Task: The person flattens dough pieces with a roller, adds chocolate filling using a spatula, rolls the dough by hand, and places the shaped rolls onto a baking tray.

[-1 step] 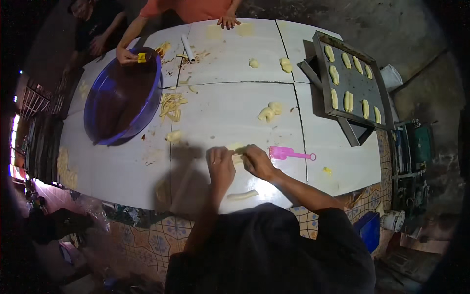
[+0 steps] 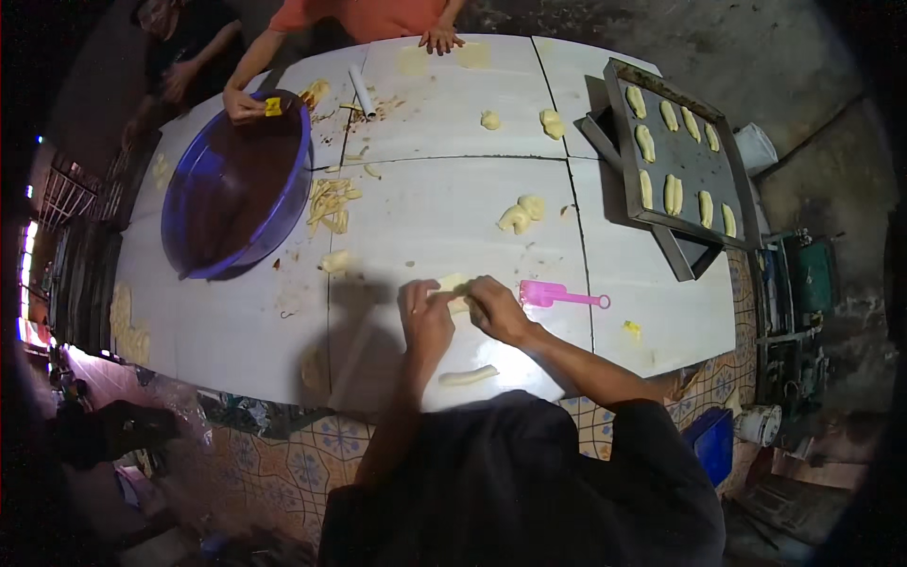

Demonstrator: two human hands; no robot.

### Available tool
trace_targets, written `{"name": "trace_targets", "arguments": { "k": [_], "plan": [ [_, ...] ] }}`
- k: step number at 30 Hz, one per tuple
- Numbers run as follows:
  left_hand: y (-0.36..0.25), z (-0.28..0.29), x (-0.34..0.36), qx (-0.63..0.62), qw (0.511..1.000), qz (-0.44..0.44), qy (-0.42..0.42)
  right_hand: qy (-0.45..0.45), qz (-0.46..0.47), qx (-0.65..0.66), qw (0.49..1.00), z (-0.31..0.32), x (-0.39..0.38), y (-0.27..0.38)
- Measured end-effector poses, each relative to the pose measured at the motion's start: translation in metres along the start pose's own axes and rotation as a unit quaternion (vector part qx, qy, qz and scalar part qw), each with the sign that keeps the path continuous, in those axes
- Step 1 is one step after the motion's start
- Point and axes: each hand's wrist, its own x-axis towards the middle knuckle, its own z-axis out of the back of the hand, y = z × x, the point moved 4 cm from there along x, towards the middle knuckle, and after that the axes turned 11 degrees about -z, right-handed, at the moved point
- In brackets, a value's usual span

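Note:
Both of my hands meet over a piece of pale dough (image 2: 455, 283) on the white tiled table (image 2: 397, 213). My left hand (image 2: 427, 315) has its fingers closed on the dough's left side. Its right side is pinched by my right hand (image 2: 495, 308); the fingertips partly hide the dough. Just nearer to me lies a dough roll (image 2: 469, 376), untouched. A pink plastic scoop (image 2: 557, 295) rests right of my right hand. Beyond my hands sits a lump of dough (image 2: 521, 214), and a smaller dough piece (image 2: 334, 262) lies to the left.
A blue-purple tub (image 2: 300, 180) with brown filling stands at the left; a co-worker's hand (image 2: 244, 107) holds a yellow scraper (image 2: 273, 107) over it. Dough strips (image 2: 331, 203) lie beside it. A metal tray (image 2: 682, 165) with several shaped dough pieces stands at the right. A white tube (image 2: 362, 92) lies far off.
More of the dough shows between my hands, as my fingers have shifted slightly on it. The co-worker's yellow scraper has moved a little. The rest looks the same.

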Motion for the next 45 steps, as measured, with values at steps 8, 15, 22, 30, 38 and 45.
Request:
{"name": "trace_targets", "arguments": {
  "k": [8,15,22,30,38,45],
  "plan": [
    [-0.017,0.007,-0.005,-0.032,0.989,-0.029,0.138,0.023,0.071,-0.101,0.992,0.008,-0.008,0.015],
    [0.004,-0.014,-0.022,0.071,0.990,0.026,0.120,-0.070,-0.019,-0.114,0.991,0.002,-0.006,-0.007],
    [0.039,-0.039,0.004,0.106,0.967,0.171,0.156,-0.027,-0.084,-0.291,0.953,-0.028,0.030,-0.005],
    [0.049,-0.013,0.033,-0.075,0.992,-0.032,0.095,-0.069,-0.028,-0.077,0.994,0.019,0.049,-0.010],
    [0.049,-0.006,-0.022,-0.253,0.959,0.074,0.102,0.119,-0.186,0.139,0.965,0.018,0.017,0.016],
    [-0.058,0.051,-0.084,-0.228,0.943,0.090,0.224,0.223,-0.085,0.038,0.970,0.022,-0.100,0.031]
  ]
}}
